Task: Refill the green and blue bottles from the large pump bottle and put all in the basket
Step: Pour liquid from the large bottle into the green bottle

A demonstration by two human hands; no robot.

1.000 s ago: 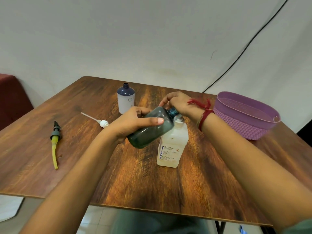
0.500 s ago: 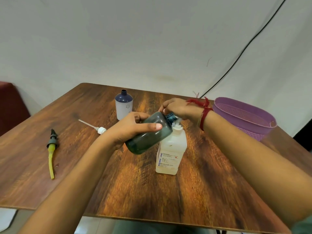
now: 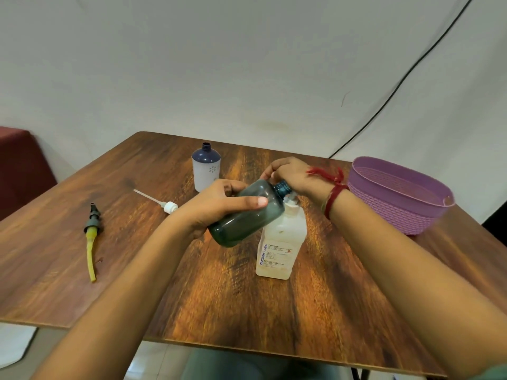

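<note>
One green bottle aslant, neck toward pump bottle

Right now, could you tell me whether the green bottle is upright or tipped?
Tipped. The left hand holds the green bottle steeply tilted, its uncapped neck at the top of the pump bottle.

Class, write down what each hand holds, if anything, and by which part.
The left hand grips the green bottle round its body. The right hand holds the pump bottle by its top, pump head hidden.

Red thread wristband, bare forearms
</note>
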